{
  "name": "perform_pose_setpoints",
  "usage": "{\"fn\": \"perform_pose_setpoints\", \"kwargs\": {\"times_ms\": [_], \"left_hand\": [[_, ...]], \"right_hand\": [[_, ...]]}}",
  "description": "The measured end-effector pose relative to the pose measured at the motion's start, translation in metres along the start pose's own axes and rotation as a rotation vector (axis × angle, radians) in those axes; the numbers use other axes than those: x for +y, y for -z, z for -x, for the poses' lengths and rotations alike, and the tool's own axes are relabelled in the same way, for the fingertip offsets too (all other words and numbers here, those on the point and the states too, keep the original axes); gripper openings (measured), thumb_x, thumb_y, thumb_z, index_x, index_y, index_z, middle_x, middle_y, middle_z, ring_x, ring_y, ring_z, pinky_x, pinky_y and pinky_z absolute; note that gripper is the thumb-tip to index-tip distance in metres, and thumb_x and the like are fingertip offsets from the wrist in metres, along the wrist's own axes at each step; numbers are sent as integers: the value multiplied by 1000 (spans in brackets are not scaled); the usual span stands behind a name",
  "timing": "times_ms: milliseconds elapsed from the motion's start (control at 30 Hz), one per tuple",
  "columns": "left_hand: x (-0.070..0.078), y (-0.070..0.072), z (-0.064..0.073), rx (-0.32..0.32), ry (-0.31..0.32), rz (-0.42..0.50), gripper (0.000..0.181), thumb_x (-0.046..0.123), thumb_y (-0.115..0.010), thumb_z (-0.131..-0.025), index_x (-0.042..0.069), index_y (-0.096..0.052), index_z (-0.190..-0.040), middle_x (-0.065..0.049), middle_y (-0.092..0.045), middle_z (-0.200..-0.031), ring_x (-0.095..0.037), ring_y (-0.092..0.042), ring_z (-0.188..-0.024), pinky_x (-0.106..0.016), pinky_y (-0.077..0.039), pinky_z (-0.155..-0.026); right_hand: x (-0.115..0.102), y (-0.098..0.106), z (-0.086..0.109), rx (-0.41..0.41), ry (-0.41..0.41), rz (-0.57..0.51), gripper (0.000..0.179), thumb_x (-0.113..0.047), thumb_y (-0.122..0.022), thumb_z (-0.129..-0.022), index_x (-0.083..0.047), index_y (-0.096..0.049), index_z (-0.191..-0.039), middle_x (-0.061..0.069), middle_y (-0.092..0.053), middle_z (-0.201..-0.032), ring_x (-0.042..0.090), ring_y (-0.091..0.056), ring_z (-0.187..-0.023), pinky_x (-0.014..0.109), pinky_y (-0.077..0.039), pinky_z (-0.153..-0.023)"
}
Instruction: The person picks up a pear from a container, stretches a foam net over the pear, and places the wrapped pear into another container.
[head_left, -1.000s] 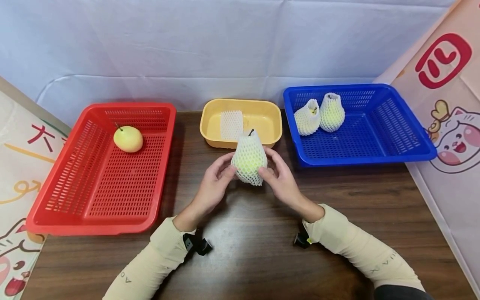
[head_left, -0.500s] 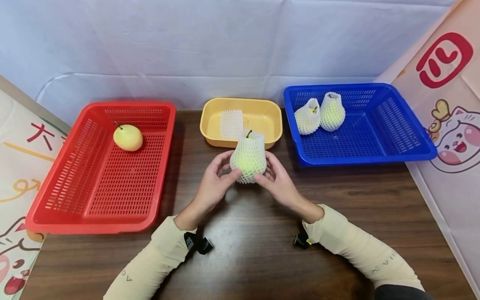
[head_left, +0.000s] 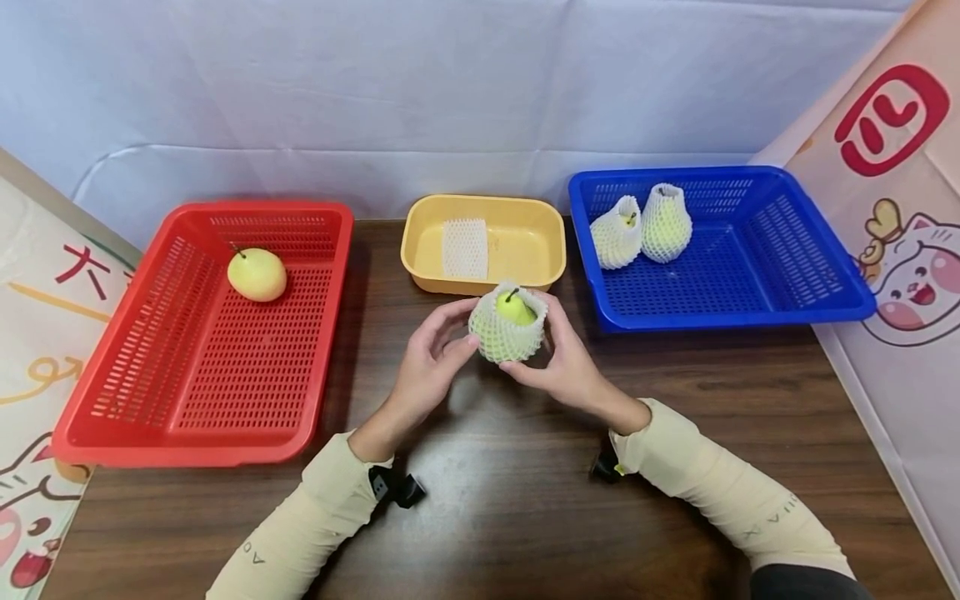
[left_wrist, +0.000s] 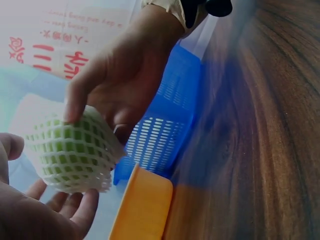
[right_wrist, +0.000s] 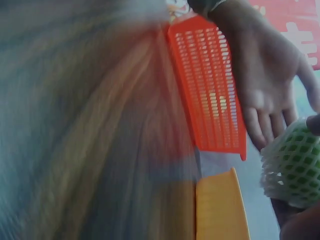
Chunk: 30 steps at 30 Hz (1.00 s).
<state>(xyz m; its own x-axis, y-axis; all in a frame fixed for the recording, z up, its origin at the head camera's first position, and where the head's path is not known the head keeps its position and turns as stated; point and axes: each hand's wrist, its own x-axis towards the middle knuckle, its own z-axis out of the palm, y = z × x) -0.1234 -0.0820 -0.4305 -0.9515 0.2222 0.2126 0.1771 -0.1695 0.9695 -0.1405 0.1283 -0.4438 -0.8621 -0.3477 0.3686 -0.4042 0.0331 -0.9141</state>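
Observation:
A green pear (head_left: pixel 514 308) in a white foam net sleeve (head_left: pixel 506 337) is held between both hands over the table, just in front of the yellow bin. It tips toward the head camera, so its stem and top show through the sleeve's open mouth. My left hand (head_left: pixel 435 358) holds its left side, thumb in front and fingers curled behind. From the right, my right hand (head_left: pixel 562 358) grips it, thumb low on the front. In the left wrist view the netted pear (left_wrist: pixel 72 150) has left fingertips beneath it and the right thumb on its side.
The red basket (head_left: pixel 318 367) at left holds a bare yellow pear (head_left: pixel 257 275). A flat foam net (head_left: pixel 465 248) lies in the yellow bin (head_left: pixel 536 250). At right, the blue basket (head_left: pixel 720 321) contains two netted pears (head_left: pixel 665 225). Printed panels flank the wooden table (head_left: pixel 495 517).
The held pear has gone from upright to tilted, its top turning toward the head camera, and shifted slightly right. The sleeve's mouth now shows wide. The right hand has turned with it.

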Motion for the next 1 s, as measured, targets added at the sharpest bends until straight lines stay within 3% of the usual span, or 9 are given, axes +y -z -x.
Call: {"fn": "perform_pose_setpoints", "kwargs": {"times_ms": [100, 233, 400, 533, 667, 800, 900, 1000], "left_hand": [[1, -1, 0, 5, -30, 21, 42, -6, -57, -98, -11, -49, -139, -24, -53, -143, -25, -51, -132, -29, -46, -106], [2, -2, -1, 10, -41, 36, 41, -7, -56, -98, -13, -49, -138, -26, -52, -143, -24, -50, -132, -33, -45, -109], [2, -4, -3, 25, -37, 14, 37, -5, -56, -99, -12, -51, -135, -26, -55, -138, -22, -53, -128, -32, -46, -107], [2, -6, -7, 56, -13, 10, 32, 0, -53, -103, -12, -54, -132, -25, -58, -133, -18, -58, -119, -32, -52, -95], [2, -11, -14, 105, 49, 17, 28, 7, -48, -107, -11, -56, -128, -25, -60, -127, -20, -63, -111, -34, -57, -84], [3, -17, -22, 129, 152, 45, 28, 10, -45, -109, -10, -55, -127, -28, -60, -125, -36, -65, -110, -35, -58, -80], [3, -25, -29, 111, 229, 39, 28, 10, -47, -108, -8, -54, -128, -28, -61, -125, -42, -64, -110, -36, -60, -79], [4, -36, -37, 78, 291, 17, 30, 11, -52, -106, -7, -53, -130, -25, -63, -122, -39, -65, -108, -37, -61, -79]], "right_hand": [[3, 2, -1, -17, 96, 33, 91, 18, -82, -68, 7, -34, -144, 20, -42, -151, 24, -41, -138, 29, -36, -113], [6, 3, 0, -29, 154, 74, 93, 18, -83, -67, 6, -34, -145, 25, -41, -151, 22, -39, -140, 29, -34, -115], [2, 5, -1, -34, 151, 149, 95, 10, -85, -68, 4, -36, -149, 25, -42, -147, 21, -42, -133, 26, -35, -112], [-7, 10, -1, -38, 107, 173, 88, 5, -85, -69, 5, -40, -145, 21, -46, -142, 21, -44, -129, 25, -35, -111], [-16, 19, -1, -28, 49, 154, 88, 7, -83, -70, 7, -37, -144, 20, -46, -140, 18, -46, -125, 23, -38, -108], [-29, 32, -5, 1, 14, 137, 91, 10, -81, -69, 8, -33, -146, 16, -48, -139, 18, -49, -123, 22, -42, -104], [-41, 45, -9, 32, -8, 120, 89, 13, -79, -69, 8, -33, -146, 10, -50, -136, 18, -52, -121, 23, -45, -102], [-52, 58, -15, 75, -25, 73, 86, 19, -75, -70, 3, -37, -145, 6, -52, -134, 18, -53, -121, 23, -45, -104]]}}
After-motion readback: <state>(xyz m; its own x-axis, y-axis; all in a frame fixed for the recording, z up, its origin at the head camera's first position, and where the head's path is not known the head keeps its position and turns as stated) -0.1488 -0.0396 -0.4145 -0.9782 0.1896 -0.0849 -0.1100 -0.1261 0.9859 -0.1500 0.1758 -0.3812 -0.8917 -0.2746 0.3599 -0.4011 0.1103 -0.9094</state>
